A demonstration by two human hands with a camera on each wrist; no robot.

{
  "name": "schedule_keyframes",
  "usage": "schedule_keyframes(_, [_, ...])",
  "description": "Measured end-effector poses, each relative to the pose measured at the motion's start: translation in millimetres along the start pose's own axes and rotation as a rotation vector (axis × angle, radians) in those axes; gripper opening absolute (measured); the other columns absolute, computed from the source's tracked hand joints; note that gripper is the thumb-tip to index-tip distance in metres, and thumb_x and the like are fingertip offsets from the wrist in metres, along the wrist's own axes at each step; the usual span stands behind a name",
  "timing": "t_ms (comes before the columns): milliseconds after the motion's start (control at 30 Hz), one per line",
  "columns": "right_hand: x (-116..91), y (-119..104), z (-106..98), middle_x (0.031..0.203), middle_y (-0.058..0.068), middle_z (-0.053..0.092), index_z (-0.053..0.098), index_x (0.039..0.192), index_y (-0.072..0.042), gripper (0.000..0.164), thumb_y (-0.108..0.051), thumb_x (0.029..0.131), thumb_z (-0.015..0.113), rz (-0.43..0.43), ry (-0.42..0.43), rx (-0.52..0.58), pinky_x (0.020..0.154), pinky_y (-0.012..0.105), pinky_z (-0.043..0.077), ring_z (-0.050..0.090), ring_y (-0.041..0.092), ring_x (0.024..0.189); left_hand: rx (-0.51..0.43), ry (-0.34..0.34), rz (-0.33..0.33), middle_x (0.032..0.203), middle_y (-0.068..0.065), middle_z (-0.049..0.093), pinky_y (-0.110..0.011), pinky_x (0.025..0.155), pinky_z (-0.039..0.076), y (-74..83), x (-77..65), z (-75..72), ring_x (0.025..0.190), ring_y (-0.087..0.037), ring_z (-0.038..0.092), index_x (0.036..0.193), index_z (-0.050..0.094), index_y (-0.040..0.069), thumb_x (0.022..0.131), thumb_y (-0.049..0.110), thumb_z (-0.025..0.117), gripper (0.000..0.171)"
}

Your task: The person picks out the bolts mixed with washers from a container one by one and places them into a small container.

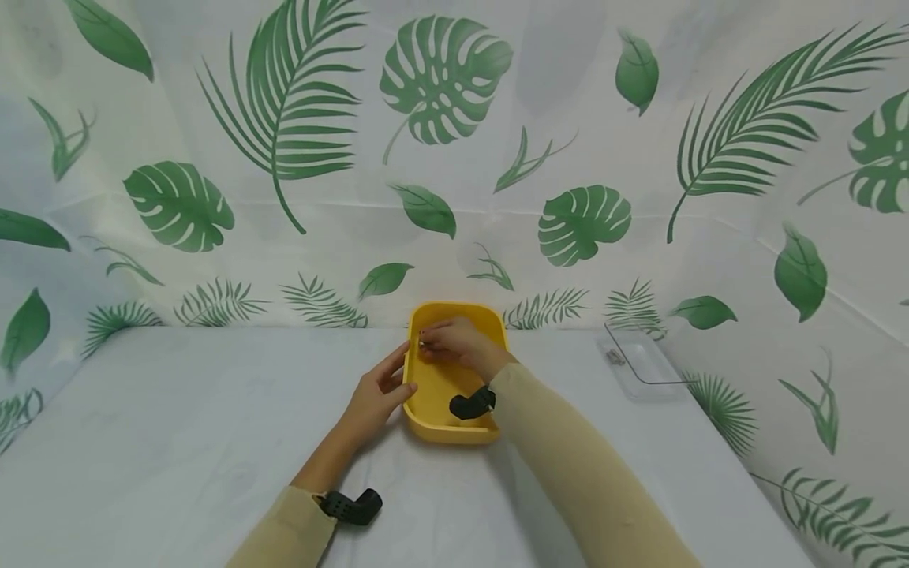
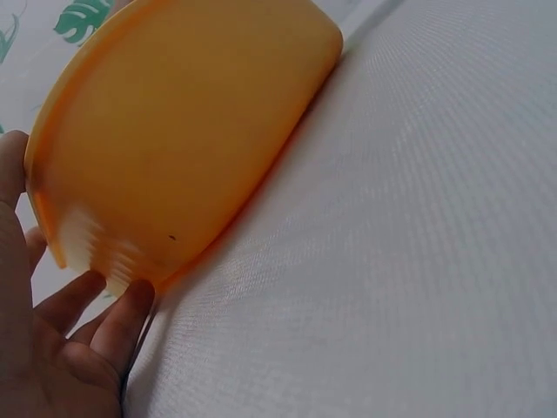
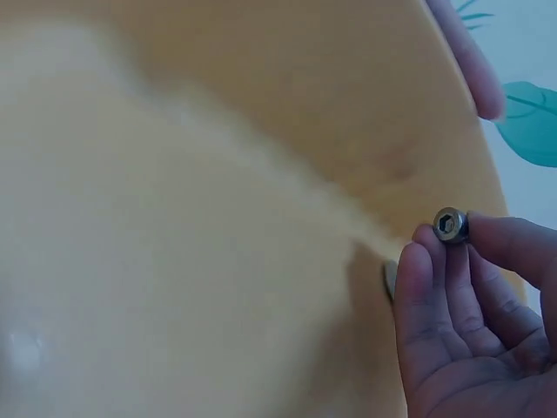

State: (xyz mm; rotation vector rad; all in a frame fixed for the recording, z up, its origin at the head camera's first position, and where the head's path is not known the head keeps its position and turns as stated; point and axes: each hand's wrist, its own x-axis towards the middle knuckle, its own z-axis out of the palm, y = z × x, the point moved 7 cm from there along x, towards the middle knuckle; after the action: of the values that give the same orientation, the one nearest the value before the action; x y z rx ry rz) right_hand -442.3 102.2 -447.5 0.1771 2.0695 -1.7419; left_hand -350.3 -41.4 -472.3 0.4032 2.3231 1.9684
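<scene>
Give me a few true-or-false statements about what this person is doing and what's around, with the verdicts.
1. The right-hand grip pinches a small metal part. True.
2. The metal part's visible end is solid, with no hole. False: it has a hexagonal hole.
3. The left-hand grip touches the yellow tray. True.
4. In the head view, nothing stands to the tray's right. False: a clear container does.
5. Both sleeves are beige. True.
6. The backdrop is printed with red flowers. False: it shows green leaves.
</scene>
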Motion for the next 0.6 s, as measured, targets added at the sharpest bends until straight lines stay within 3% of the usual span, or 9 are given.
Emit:
schedule_keyframes(300, [-15, -9, -14, 0.128, 0.025, 0.068, 0.066, 0.125, 0.006, 0.030, -0.008, 0.098, 0.063, -0.025, -0.017, -0.010, 0.103, 0.041, 0.055, 0.073, 0.017, 0.087, 0.014, 0.001, -0.007, 0.161, -0.013, 0.040, -0.043, 0.107, 0.052, -0.3, 0.5, -0.9, 0.138, -0.036, 0.054, 0.159, 0.034, 0.023, 0.097, 0.014, 0.061, 0.069])
schedule_keyframes(600, [-31, -20, -29, 0.128, 0.024, 0.068, 0.064, 0.129, 0.005, 0.034, -0.010, 0.098, 0.064, -0.065, -0.042, -0.118, 0.105, 0.042, 0.054, 0.065, 0.038, 0.121, 0.014, -0.004, -0.009, 0.162, -0.015, 0.038, -0.042, 0.106, 0.053, 0.3, 0.6, 0.0, 0.138, -0.037, 0.054, 0.160, 0.032, 0.021, 0.097, 0.012, 0.060, 0.069])
